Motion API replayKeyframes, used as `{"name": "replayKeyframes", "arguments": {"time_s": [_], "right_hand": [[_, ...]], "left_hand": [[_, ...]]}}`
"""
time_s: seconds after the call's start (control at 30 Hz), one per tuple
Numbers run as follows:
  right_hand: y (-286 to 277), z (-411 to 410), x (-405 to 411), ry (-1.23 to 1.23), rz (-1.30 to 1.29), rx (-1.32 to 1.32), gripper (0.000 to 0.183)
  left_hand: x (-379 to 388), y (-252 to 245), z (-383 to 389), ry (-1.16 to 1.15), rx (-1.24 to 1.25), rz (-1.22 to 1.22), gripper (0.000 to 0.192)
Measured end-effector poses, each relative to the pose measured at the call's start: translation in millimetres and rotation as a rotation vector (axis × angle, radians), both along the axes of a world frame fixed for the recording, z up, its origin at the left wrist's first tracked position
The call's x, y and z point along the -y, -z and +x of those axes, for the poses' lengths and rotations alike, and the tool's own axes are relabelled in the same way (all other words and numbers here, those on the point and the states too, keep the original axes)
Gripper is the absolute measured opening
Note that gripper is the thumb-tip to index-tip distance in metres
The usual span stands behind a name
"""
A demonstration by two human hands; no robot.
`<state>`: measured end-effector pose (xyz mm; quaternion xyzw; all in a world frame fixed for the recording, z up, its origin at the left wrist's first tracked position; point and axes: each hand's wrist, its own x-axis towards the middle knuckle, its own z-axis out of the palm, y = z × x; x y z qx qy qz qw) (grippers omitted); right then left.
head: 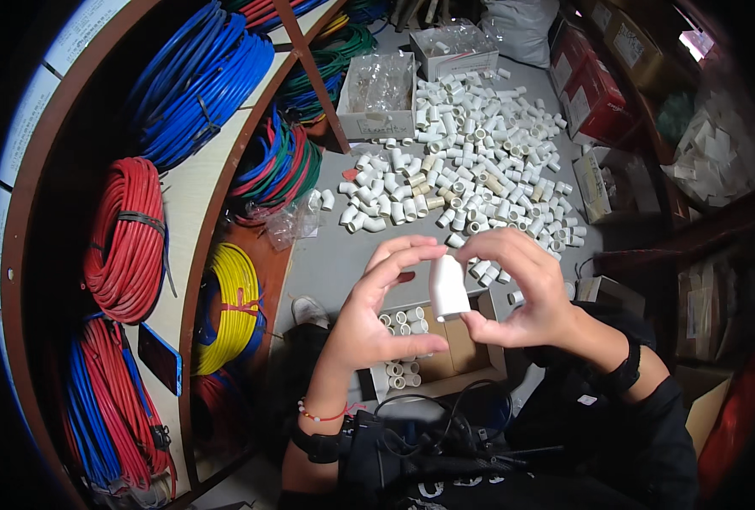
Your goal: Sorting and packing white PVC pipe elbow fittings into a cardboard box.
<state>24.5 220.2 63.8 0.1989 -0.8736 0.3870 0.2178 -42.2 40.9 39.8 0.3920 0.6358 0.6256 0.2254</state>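
A white plastic pipe elbow fitting (448,287) is held up between my two hands, above an open cardboard box (463,350). My right hand (524,293) grips it, thumb at its lower end and fingers at its upper end. My left hand (390,299) curves around the other side with its fingertips at the top of the fitting; its thumb is apart from it. Short white fittings (404,381) stand in rows along the box's left side, partly hidden by my left hand. A large loose pile of white fittings (479,153) covers the floor beyond, a few of them cream-coloured.
Wooden shelving on the left holds cable coils in blue (211,83), red (129,242) and yellow (234,306), and a phone (160,358). Cartons with plastic bags (377,124) stand behind the pile. Red boxes (591,95) and an open carton (597,188) line the right side.
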Motion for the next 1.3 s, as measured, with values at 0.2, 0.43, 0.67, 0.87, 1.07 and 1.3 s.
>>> {"name": "replayKeyframes", "arguments": {"time_s": [0.2,0.43,0.67,0.87,1.07,1.3], "right_hand": [[3,-4,0,-0.006,0.071,-0.013,0.042],[3,-5,-4,-0.105,-0.042,0.000,0.047],[-3,-5,-25,0.042,-0.672,0.207,0.036],[2,-12,-24,0.204,-0.826,0.263,0.018],[8,-5,-35,0.088,-0.658,0.459,0.018],[9,-11,-21,0.075,-0.488,0.403,0.033]], "left_hand": [[-10,-4,-1,-0.180,-0.304,-0.180,0.053],[-11,2,1,-0.256,-0.452,-0.249,0.048],[2,8,-2,0.040,0.305,0.145,0.057],[1,11,0,0.164,0.368,0.223,0.050],[1,5,-1,0.157,0.462,0.273,0.056],[-3,8,-1,-0.136,0.495,0.164,0.065]]}}
